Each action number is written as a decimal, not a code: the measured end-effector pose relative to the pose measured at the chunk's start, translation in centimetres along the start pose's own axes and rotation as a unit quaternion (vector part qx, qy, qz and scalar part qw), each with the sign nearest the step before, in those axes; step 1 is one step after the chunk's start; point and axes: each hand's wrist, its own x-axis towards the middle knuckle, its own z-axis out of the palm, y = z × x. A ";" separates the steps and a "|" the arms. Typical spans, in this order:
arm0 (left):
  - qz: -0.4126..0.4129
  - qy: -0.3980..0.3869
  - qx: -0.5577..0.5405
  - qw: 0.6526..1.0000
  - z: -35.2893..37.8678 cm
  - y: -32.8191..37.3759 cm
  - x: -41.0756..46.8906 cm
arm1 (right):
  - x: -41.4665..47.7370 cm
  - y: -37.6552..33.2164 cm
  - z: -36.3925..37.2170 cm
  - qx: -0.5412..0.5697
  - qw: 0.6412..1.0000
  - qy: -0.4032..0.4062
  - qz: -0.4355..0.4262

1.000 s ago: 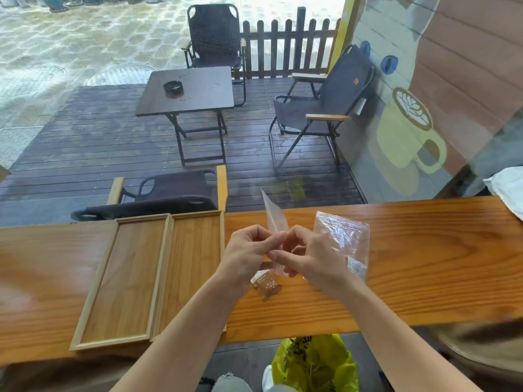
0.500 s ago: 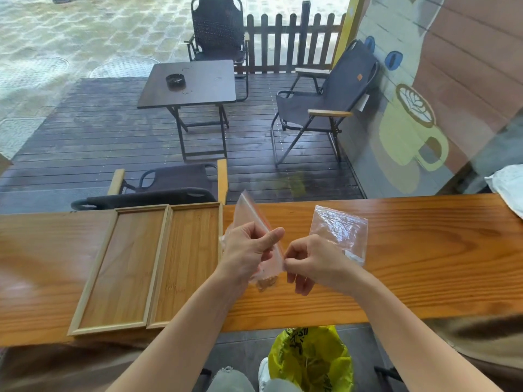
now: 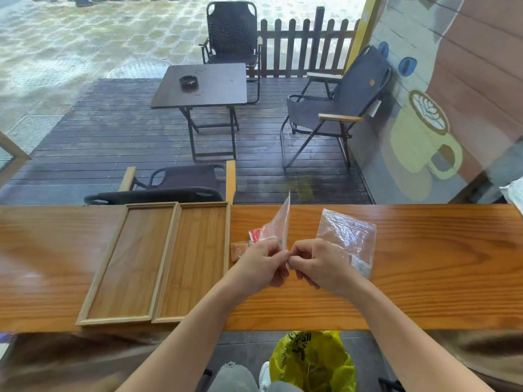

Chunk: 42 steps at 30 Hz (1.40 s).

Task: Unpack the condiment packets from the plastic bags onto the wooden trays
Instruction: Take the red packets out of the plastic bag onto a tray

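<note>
My left hand and my right hand meet over the counter, both pinching the lower edge of a clear plastic bag that stands up between them. A red packet shows inside it near my left fingers. A brown packet lies on the counter just left of my left hand. A second clear plastic bag with a white packet in it lies flat to the right. Two wooden trays, the left tray and the right tray, sit side by side with nothing in them.
The wooden counter runs across the view behind a glass pane. A yellow bag hangs below its near edge by my knees. Outside stand a dark table and folding chairs. Something white lies at the counter's far right.
The held bag has swung from leaning left to standing upright, and my hands have closed together on its lower edge. The brown packet now lies left of my left hand.
</note>
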 end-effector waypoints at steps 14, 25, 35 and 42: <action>0.092 0.172 0.261 0.946 2.1 -0.3 -0.6 | -0.3 0.6 1.6 -0.089 0.978 0.184 0.041; 0.046 0.192 0.177 0.964 1.1 -0.6 -0.6 | 1.1 0.3 1.6 0.010 0.998 0.068 -0.004; 0.097 0.291 0.295 0.905 0.3 -0.8 -0.3 | 1.7 0.2 1.1 -0.022 0.990 0.136 -0.003; 0.134 0.235 0.245 0.931 0.0 -0.5 0.0 | 1.7 0.7 1.8 -0.031 0.994 0.102 0.026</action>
